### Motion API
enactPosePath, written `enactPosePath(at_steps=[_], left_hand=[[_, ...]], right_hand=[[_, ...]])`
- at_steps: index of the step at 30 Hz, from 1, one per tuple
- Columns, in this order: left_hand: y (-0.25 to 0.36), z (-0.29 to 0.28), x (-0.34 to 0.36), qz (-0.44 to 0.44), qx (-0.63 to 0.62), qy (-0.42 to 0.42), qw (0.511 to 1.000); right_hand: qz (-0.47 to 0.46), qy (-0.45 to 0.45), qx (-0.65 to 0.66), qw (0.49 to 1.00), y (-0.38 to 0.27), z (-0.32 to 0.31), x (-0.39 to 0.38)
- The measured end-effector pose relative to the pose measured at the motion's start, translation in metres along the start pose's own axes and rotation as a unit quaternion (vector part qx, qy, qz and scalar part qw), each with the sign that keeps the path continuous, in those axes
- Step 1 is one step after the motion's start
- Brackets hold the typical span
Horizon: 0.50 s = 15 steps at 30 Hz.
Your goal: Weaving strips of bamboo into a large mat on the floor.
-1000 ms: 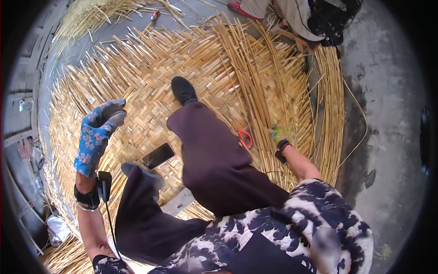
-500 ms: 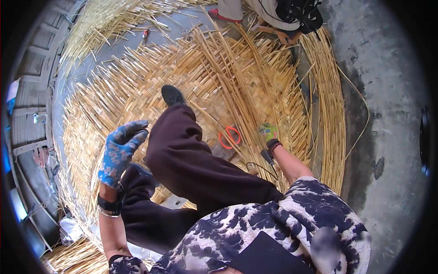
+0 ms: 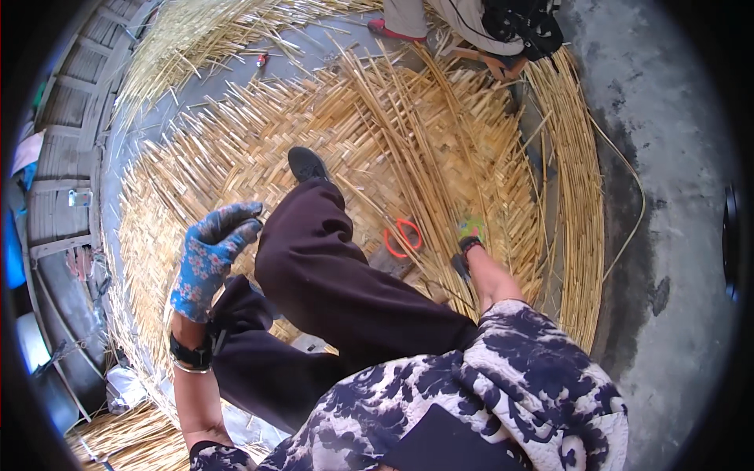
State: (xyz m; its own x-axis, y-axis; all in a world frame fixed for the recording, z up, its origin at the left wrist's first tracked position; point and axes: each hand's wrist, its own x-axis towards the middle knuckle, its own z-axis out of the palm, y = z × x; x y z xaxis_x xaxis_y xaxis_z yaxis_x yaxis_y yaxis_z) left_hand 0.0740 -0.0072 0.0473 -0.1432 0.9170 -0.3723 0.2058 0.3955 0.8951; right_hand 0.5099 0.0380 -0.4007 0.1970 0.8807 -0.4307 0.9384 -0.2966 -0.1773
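Note:
My left hand [image 3: 210, 255], in a blue floral glove with greyed fingers, is raised beside my bent knee. Its fingers curve toward the thumb with a narrow gap, and nothing shows between them. My right hand [image 3: 471, 229], in a green patterned glove, reaches down at the right edge of some long loose reed strips [image 3: 412, 149]. Its fingers are small and partly lost against the reeds. Under these strips spreads a herringbone-woven reed mat [image 3: 259, 133], on which my dark shoe [image 3: 308, 165] rests. Orange-red scissor-like handles [image 3: 403, 238] lie left of my right hand.
A bundle of long reeds [image 3: 577, 196] runs along the right, beside the grey concrete floor [image 3: 667, 157]. Another person's red shoe [image 3: 397, 31] and light trousers show at the top, near a wooden stool [image 3: 499, 63]. More reeds [image 3: 188, 39] lie far left, near a plank structure [image 3: 67, 149].
The whole view has shifted slightly, so most things sit a little farther right. Both hands keep nearly the same pose; the mat and strips look unchanged.

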Motion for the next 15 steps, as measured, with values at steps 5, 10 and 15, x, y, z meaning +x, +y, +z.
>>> enactPosePath(at_steps=[5,10,15], left_hand=[[-0.014,0.014,0.009,-0.007,0.021,-0.014,1.000],[-0.015,0.018,0.012,-0.019,0.058,0.003,0.998],[-0.008,0.030,0.020,-0.021,0.042,-0.003,0.999]], right_hand=[[0.016,-0.015,-0.028,0.999,0.017,-0.021,0.000],[0.003,0.002,-0.016,1.000,-0.002,-0.027,-0.013],[-0.020,0.053,0.257,0.965,0.032,0.012,-0.005]])
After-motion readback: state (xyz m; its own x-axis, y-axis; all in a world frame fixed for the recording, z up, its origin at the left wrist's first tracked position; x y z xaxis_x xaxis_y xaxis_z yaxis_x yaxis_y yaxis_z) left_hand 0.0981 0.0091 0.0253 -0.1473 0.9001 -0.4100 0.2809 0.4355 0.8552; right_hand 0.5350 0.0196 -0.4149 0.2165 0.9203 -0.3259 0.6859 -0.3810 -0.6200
